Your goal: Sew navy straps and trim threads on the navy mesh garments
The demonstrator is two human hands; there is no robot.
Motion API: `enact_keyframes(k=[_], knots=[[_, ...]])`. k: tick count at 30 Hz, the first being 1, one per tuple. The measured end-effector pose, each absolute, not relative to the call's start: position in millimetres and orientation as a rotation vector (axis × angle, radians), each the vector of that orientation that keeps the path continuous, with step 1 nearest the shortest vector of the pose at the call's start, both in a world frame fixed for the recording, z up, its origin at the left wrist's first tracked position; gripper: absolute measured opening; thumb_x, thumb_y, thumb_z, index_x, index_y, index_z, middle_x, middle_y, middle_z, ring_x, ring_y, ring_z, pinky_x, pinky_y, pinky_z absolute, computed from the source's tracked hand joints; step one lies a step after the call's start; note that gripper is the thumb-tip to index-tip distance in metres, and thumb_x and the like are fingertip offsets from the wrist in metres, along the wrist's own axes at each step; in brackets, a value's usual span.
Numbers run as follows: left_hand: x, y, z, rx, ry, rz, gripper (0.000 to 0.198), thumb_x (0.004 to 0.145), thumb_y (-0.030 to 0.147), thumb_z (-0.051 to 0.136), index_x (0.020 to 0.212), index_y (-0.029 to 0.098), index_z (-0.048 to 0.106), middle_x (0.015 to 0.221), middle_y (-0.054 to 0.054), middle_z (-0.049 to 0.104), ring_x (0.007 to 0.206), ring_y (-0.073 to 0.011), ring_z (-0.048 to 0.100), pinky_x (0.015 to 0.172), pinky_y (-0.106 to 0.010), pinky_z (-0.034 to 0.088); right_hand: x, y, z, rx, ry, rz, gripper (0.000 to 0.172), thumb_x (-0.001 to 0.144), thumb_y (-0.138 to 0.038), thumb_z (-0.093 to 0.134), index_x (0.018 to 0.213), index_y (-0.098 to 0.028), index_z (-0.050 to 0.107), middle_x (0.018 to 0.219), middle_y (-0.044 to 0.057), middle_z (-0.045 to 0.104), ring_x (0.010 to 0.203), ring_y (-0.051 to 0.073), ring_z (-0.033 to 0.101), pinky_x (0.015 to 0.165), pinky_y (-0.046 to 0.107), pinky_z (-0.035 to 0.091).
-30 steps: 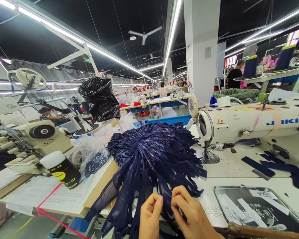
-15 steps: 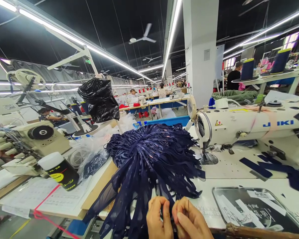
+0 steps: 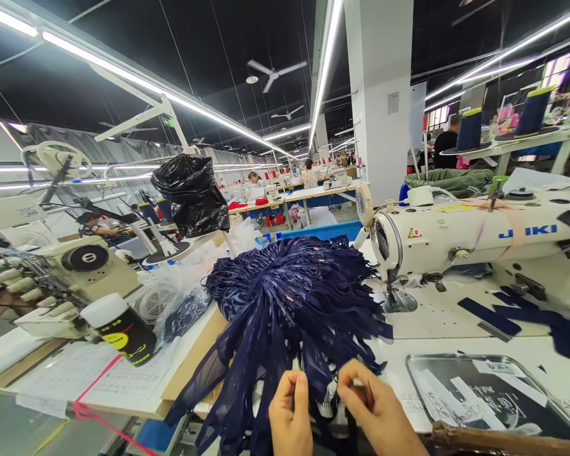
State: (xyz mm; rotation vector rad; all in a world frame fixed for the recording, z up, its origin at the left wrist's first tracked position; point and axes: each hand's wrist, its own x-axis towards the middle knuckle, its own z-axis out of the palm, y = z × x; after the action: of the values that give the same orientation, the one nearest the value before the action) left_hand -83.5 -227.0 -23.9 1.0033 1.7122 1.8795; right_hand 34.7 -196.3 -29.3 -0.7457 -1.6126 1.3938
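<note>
A big bundle of navy fabric strips (image 3: 285,285), some sheer, is gathered at its middle and spreads over the sewing table, with ends hanging over the near edge. My left hand (image 3: 292,411) is in front of the hanging strips, thumb and fingers pinched together. What the pinch holds, if anything, is too small to make out. To its right, my right hand (image 3: 377,405) has its fingers curled toward the thumb beside a thin dark strip. Whatever sits between those fingertips is hidden. A gap separates the two hands.
A white sewing machine (image 3: 460,234) stands at the right, with navy scraps (image 3: 489,316) beneath its arm. A metal tray (image 3: 415,367) with paper labels lies near the front edge. Leftward are a black tin with white lid (image 3: 118,329), paper sheets (image 3: 90,373) and clear plastic bags (image 3: 185,285).
My hands have drawn apart, the left slightly leftward and the right to the right. A thin dark sliver seen by my right fingers before no longer shows. The fabric bundle stays in place.
</note>
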Motion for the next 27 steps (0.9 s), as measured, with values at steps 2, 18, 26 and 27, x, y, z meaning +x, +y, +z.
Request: enact_keyframes(k=[2,18,26,27], knots=[[-81.1,-227.5,-24.0,0.975,1.683,1.884,0.045,0.064,0.061,0.056,0.055,0.018,0.049,0.052,0.007,0.03,0.048,-0.0093,0.026,0.047,-0.02,0.026,32.7,-181.9,-19.3,-0.806,-1.646,1.249,0.014,0.08,-0.031,0.048,0.077,-0.018,0.052,0.059,-0.006,0.037,0.049,0.009,0.034,0.048,0.021,0.03],[-79.4,-229.3,-19.8,0.992,1.57,1.781,0.048,0.063,0.061,0.057,0.05,0.016,0.048,0.047,0.007,0.034,0.046,-0.0079,0.027,0.047,-0.019,0.03,21.2,-177.5,-9.5,-0.755,-1.702,1.413,0.012,0.072,-0.025,0.044,0.063,-0.018,0.041,0.051,-0.007,0.03,0.048,0.008,0.029,0.044,0.019,0.026],[-79.5,-236.7,-20.7,0.777,1.309,1.853,0.041,0.055,0.051,0.071,0.074,0.014,0.068,0.031,0.008,0.04,0.031,-0.0046,0.032,0.038,-0.016,0.026,27.4,-183.0,-10.6,-0.513,-1.843,0.762,0.013,0.082,-0.014,0.04,0.072,-0.018,0.049,0.07,-0.001,0.043,0.053,0.009,0.04,0.046,0.02,0.032],[-78.0,-238.5,-19.6,0.767,1.266,1.861,0.039,0.055,0.05,0.072,0.071,0.015,0.069,0.03,0.007,0.042,0.031,-0.0045,0.034,0.037,-0.016,0.027,29.2,-183.8,-12.0,-0.441,-1.871,0.641,0.014,0.083,-0.013,0.04,0.076,-0.017,0.051,0.071,0.0,0.043,0.054,0.009,0.042,0.046,0.02,0.033]])
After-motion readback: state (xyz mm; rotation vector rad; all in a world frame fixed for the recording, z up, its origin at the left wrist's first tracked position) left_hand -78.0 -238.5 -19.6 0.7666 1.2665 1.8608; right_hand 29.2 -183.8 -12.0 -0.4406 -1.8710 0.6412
